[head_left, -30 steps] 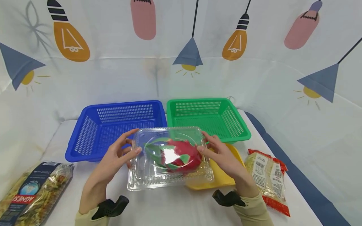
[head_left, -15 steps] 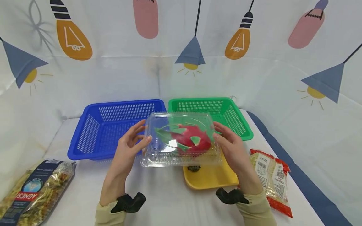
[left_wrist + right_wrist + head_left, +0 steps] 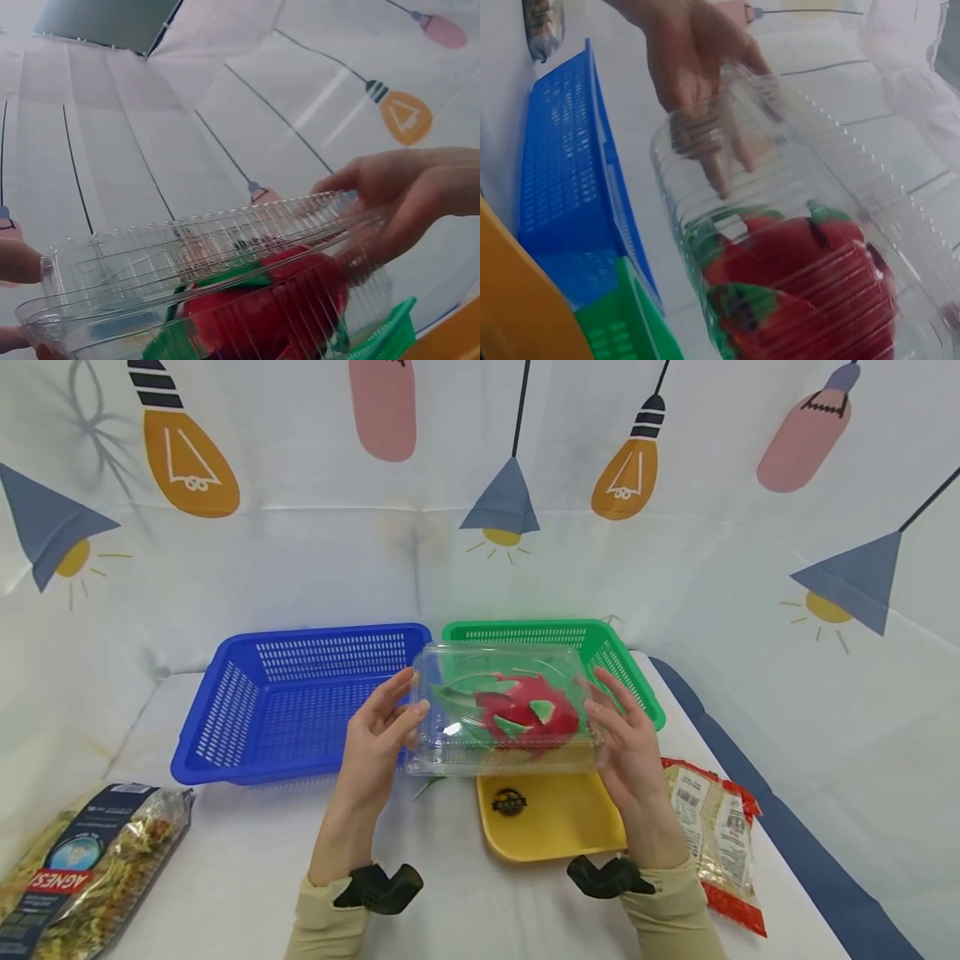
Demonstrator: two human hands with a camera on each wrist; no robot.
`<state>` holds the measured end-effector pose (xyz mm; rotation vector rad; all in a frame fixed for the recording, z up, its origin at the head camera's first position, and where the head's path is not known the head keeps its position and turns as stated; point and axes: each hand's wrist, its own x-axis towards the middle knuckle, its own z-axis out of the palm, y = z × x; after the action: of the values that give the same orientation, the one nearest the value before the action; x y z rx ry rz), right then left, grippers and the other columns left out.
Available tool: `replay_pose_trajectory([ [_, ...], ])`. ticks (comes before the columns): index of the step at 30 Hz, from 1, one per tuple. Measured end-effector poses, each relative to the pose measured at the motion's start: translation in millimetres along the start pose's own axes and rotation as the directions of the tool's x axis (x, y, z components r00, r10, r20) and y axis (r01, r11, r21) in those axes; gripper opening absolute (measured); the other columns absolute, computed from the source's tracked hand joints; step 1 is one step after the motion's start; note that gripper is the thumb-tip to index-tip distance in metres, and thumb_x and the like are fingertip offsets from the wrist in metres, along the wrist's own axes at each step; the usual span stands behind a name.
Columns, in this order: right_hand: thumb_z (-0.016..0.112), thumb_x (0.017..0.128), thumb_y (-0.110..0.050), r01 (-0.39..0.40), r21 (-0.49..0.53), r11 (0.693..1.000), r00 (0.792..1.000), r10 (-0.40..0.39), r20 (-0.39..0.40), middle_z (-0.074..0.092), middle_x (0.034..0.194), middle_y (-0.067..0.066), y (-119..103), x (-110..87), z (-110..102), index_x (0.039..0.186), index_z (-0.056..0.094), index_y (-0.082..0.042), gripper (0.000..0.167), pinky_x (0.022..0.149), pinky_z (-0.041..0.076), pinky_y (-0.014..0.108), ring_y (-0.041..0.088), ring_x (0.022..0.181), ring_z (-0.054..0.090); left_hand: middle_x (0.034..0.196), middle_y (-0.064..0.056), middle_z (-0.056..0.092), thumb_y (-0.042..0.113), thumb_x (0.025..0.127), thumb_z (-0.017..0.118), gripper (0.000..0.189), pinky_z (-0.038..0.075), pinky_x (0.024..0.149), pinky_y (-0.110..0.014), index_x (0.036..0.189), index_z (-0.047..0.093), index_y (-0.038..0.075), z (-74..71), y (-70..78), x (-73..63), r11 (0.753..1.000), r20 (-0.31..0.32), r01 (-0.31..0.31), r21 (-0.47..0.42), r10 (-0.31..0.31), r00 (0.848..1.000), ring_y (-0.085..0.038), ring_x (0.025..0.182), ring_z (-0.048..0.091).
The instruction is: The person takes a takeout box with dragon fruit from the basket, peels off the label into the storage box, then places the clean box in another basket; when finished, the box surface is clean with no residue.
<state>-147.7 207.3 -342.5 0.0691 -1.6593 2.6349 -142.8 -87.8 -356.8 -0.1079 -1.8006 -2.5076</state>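
A clear plastic clamshell container [image 3: 457, 756] is raised over the table between both hands. Inside lies a red dragon fruit [image 3: 553, 725] with green scales. My left hand [image 3: 375, 747] grips the container's left end, thumb [image 3: 412, 714] at the near side and fingers behind. At the opposite end, my right hand [image 3: 636, 752] holds it the same way. Ribbed walls of the container [image 3: 112, 255] show closely in the left wrist view. From the right wrist, the left hand's fingers [image 3: 712, 161] appear through the plastic.
Behind stand a blue basket [image 3: 251, 775] and a green basket [image 3: 525, 627], the green one overlapped by the container. A yellow tray [image 3: 555, 827] lies below it. Bagged pasta [image 3: 82, 868] is at left, a red-edged food packet [image 3: 723, 847] at right.
Both hands have carried the container up, away from the body and to the right, from in front of the baskets toward the green one. More of the yellow tray shows now.
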Motion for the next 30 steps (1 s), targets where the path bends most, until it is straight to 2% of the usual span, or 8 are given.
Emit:
replay_pose_trajectory([
  [5,0.051,0.102,-0.002,0.003,0.064,0.998,1.000,-0.003,0.004,0.040,0.154,0.010,-0.9,2.1,-4.7,0.153,0.039,-0.011,0.053,0.054,0.043,0.009,0.018,0.143,0.041,0.149,0.001,0.046,0.004,0.096,0.061,0.055,0.045,0.066,-0.018,0.149,0.046,0.013,8.9,-6.6,-1.4,1.000,-0.008,-0.008,-0.015,0.008,1.000,-0.012,0.096,0.050],
  [7,0.052,0.102,-0.002,0.005,0.090,0.996,1.000,-0.005,0.000,0.039,0.154,0.010,-2.0,3.4,-7.4,0.151,0.042,-0.011,0.051,0.065,0.049,0.008,0.019,0.141,0.042,0.150,0.002,0.046,0.005,0.096,0.061,0.055,0.045,0.067,-0.019,0.149,0.046,0.013,11.9,-9.3,-1.0,1.000,-0.001,-0.010,-0.016,0.010,1.000,-0.012,0.097,0.050],
  [8,0.051,0.102,-0.002,0.008,0.105,0.994,1.000,-0.008,0.000,0.039,0.154,0.011,-2.9,4.1,-9.1,0.150,0.043,-0.010,0.050,0.066,0.050,0.009,0.018,0.139,0.045,0.151,0.001,0.045,0.005,0.096,0.061,0.056,0.045,0.067,-0.019,0.149,0.045,0.013,13.3,-10.7,-0.5,1.000,0.006,-0.013,-0.016,0.013,1.000,-0.012,0.098,0.050],
  [14,0.051,0.102,-0.001,-0.018,0.188,0.982,1.000,0.016,0.010,0.043,0.147,0.008,-9.5,9.2,-20.0,0.140,0.054,-0.011,0.040,0.049,0.042,0.011,0.009,0.107,0.065,0.154,0.001,0.041,0.006,0.095,0.063,0.055,0.044,0.070,-0.019,0.147,0.048,0.013,20.9,-19.4,1.2,1.000,0.051,-0.017,-0.012,0.018,0.999,-0.013,0.097,0.047],
  [21,0.054,0.101,-0.004,-0.089,0.182,0.979,0.995,0.096,-0.030,0.047,0.140,0.005,-15.4,19.7,-31.8,0.137,0.056,-0.012,0.036,0.054,0.045,0.012,0.010,0.096,0.066,0.153,0.001,0.041,0.012,0.094,0.068,0.055,0.045,0.071,-0.021,0.145,0.049,0.017,31.2,-28.7,6.1,1.000,0.038,0.013,0.013,-0.014,0.999,-0.015,0.099,0.046],
  [23,0.055,0.101,-0.005,-0.107,0.164,0.981,0.992,0.115,-0.044,0.047,0.142,0.004,-16.2,23.0,-34.3,0.134,0.058,-0.014,0.034,0.056,0.047,0.012,0.010,0.100,0.065,0.153,0.001,0.041,0.014,0.094,0.068,0.055,0.045,0.070,-0.020,0.145,0.049,0.018,34.3,-30.7,8.8,1.000,0.028,0.024,0.005,-0.025,0.999,-0.015,0.098,0.047],
  [27,0.057,0.101,-0.005,-0.131,0.123,0.984,0.987,0.141,-0.071,0.048,0.147,0.002,-16.1,27.5,-38.1,0.136,0.057,-0.016,0.037,0.081,0.053,0.014,0.012,0.125,0.055,0.155,0.000,0.039,0.015,0.094,0.068,0.054,0.043,0.071,-0.020,0.145,0.050,0.018,40.4,-33.9,15.2,0.999,0.007,0.037,0.005,-0.037,0.999,-0.013,0.094,0.046],
  [30,0.057,0.101,-0.006,-0.158,0.130,0.979,0.983,0.168,-0.075,0.046,0.151,0.001,-16.1,28.8,-40.9,0.136,0.056,-0.018,0.038,0.093,0.052,0.018,0.014,0.132,0.048,0.155,-0.002,0.039,0.015,0.094,0.068,0.053,0.043,0.078,-0.024,0.144,0.051,0.017,45.3,-36.6,19.2,0.999,-0.011,0.047,0.020,-0.047,0.999,-0.014,0.093,0.045],
])
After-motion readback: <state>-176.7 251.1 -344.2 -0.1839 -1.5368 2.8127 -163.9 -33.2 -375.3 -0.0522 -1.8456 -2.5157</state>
